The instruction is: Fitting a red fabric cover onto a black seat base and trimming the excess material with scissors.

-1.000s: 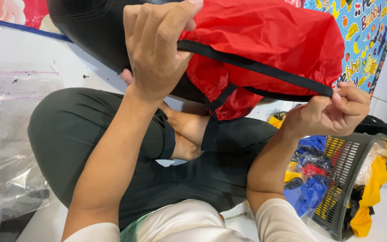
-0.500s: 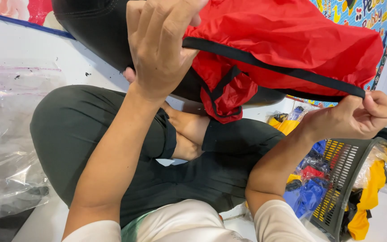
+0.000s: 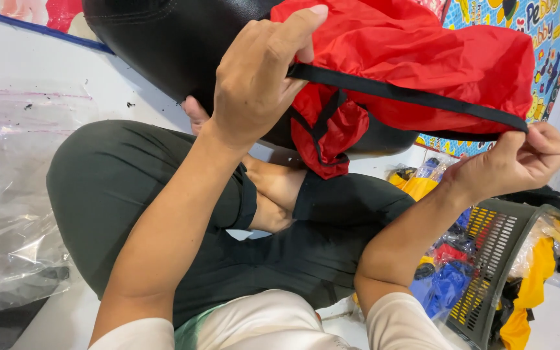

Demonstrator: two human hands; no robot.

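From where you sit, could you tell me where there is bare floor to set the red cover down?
Bare white floor shows between the black seat and the clear plastic bags, and a strip beyond the basket at far right. The basket side is crowded with coloured bundles.

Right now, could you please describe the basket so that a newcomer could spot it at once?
Start at the red cover stretched between both hands, then drop below the right hand. There a grey slotted basket lies tipped over, the only rigid thing among yellow and blue bagged cloth.
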